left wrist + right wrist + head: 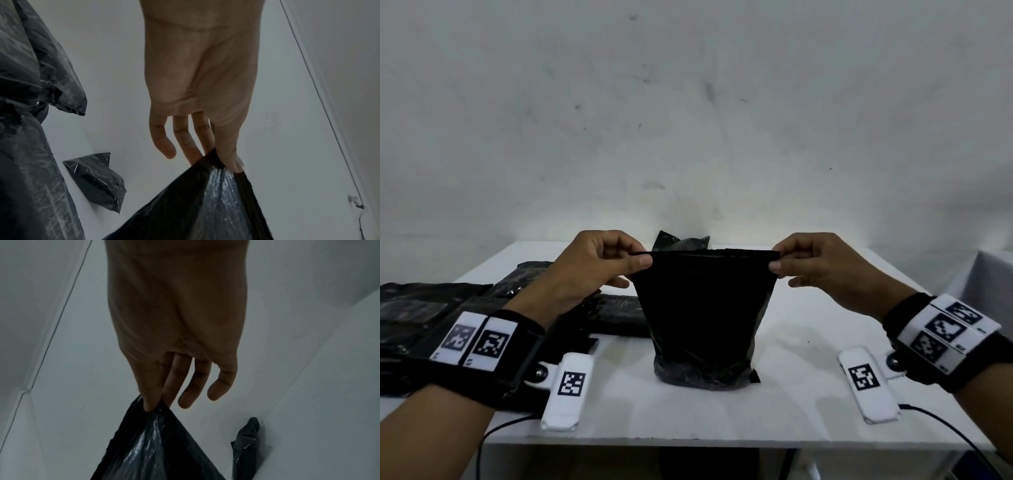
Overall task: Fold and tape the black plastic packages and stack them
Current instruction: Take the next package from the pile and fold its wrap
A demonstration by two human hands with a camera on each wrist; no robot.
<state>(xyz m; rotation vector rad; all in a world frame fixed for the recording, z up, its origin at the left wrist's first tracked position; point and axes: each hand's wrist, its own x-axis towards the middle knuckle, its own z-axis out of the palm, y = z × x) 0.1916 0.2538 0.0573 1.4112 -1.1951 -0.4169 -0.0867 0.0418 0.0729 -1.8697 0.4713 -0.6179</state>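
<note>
One black package (703, 308) held upright – one more (681, 242) behind it, several flat ones (431, 308) uncountable – two hands.

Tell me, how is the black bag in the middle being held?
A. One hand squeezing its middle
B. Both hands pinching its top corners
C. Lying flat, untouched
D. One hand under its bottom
B: the left hand and right hand each pinch a top corner of the black bag, its bottom resting on the table.

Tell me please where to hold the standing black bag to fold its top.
Pinch the bag at the two top corners, from the sides, as the left hand and right hand do. The bulge sits at the bottom; the top edge is flat and taut.
</note>
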